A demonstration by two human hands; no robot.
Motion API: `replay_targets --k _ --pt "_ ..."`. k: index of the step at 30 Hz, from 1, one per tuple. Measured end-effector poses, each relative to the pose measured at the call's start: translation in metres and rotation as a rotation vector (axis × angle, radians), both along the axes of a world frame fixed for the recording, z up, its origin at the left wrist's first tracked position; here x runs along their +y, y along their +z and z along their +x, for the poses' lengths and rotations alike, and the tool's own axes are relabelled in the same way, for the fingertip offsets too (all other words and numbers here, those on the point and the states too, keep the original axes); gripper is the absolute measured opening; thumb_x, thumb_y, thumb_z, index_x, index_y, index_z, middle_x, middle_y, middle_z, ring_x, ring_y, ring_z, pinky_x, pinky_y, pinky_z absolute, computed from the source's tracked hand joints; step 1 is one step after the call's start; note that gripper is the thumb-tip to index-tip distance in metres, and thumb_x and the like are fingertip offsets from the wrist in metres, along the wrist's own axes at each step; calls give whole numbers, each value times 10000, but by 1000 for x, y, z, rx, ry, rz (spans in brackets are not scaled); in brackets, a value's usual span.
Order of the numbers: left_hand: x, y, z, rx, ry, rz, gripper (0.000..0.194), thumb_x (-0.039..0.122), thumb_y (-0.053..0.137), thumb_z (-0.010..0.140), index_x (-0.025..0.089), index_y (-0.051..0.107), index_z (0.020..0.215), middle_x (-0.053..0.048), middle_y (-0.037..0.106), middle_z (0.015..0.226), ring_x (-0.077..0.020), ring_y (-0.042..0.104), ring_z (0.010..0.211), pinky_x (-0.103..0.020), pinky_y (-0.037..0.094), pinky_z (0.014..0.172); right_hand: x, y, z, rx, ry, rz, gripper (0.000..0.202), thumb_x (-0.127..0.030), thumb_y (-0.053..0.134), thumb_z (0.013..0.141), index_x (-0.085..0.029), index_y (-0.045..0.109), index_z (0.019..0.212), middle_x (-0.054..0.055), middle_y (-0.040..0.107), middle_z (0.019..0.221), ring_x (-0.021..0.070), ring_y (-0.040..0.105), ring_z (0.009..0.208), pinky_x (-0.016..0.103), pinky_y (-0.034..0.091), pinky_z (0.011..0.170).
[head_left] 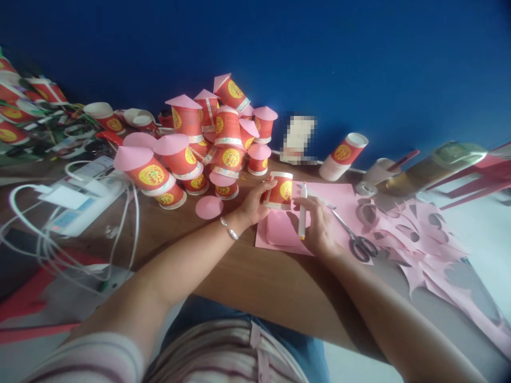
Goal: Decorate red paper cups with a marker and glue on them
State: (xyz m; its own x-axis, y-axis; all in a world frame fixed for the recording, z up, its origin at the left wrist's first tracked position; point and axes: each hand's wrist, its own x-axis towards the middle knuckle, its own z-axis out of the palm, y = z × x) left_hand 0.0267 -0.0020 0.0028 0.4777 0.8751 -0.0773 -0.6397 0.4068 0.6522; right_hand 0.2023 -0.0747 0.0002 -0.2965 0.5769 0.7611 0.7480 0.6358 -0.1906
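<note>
Two hands, one cup, one marker

At the centre of the frame, pinched between thumb and fingers of the left hand point(257, 206): a red paper cup with a round yellow emblem point(275, 196), roughly upright, above flat pink paper sheets point(344, 198); impossible to tell if touching them. Just beside it, right of centre, gripped in the fingers of the right hand point(320, 227): a slim white marker point(302, 219), near vertical, apparently not against the cup. Impossible to tell which end is the tip.

For a clean stroke, best to brace the cup from its far side, lightly, for fear of denting the thin wall. Turn the cup rather than the wrist; steady the marker hand on the paper. Mind the black-handled metal scissors point(362, 249) at right of centre, and give the pink-topped red cups point(187, 121) at upper left of centre a wide berth, being easy to topple.
</note>
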Motion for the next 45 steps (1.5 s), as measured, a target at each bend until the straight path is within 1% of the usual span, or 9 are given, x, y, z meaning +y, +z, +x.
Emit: replay_targets --k 4,9,13,16,22,26,30,36,45 --pt "2 1 2 -29 -46 23 272 392 744 773 196 733 962 -84 763 947 -351 692 1127 -509 573 939 3 -3 1 -32 3 93 337 -129 613 954 -193 552 1280 100 721 1021 228 724 915 362 608 781" --pt "1 -2 5 -26 37 167 427 457 788 790 193 722 1120 -81 755 1027 -295 698 1086 -441 538 960 3 3 5 -209 2 207 425 -25 519 928 -193 551 1318 72 711 936 205 705 843 322 572 719" --pt "-3 -5 4 138 65 246 423 451 892 702 165 700 947 -27 701 840 -172 673 812 -335 527 829 1 8 8 -362 44 281 460 -21 507 929 -190 524 1356 66 706 931 196 685 817 325 553 735" --pt "-5 -4 2 176 60 223 354 389 891 705 168 664 863 -2 658 770 -150 636 738 -318 524 750 2 8 9 -370 46 279 449 -40 531 928 -200 525 1347 54 696 916 191 676 808 321 545 733" --pt "-3 1 0 52 59 115 194 325 802 762 191 666 796 -18 679 806 -177 661 832 -335 547 832 6 2 8 -256 -14 228 423 -31 534 897 -206 563 1280 55 698 925 197 686 834 320 550 741" --pt "-3 3 0 37 -23 101 285 411 801 730 169 707 848 -67 714 862 -230 685 901 -367 553 858 5 3 10 -276 -9 254 408 -4 528 897 -194 575 1254 51 692 901 188 668 810 306 530 713" --pt "-7 5 2 72 -9 143 428 485 884 671 168 702 894 -53 714 864 -188 654 812 -337 541 802 1 10 10 -401 45 319 375 -27 547 929 -178 569 1271 62 693 930 188 655 843 327 540 772" --pt "-7 1 3 110 39 179 342 388 907 683 199 655 817 13 646 722 -137 602 710 -300 521 761 0 8 9 -374 73 288 392 -40 522 941 -205 573 1293 55 687 922 190 664 849 330 549 761" --pt "5 -11 0 53 39 88 274 417 748 798 200 712 963 -47 734 885 -257 708 988 -407 546 911 6 -1 13 -271 24 214 390 -32 526 930 -233 588 1258 47 695 933 186 678 839 324 568 738"
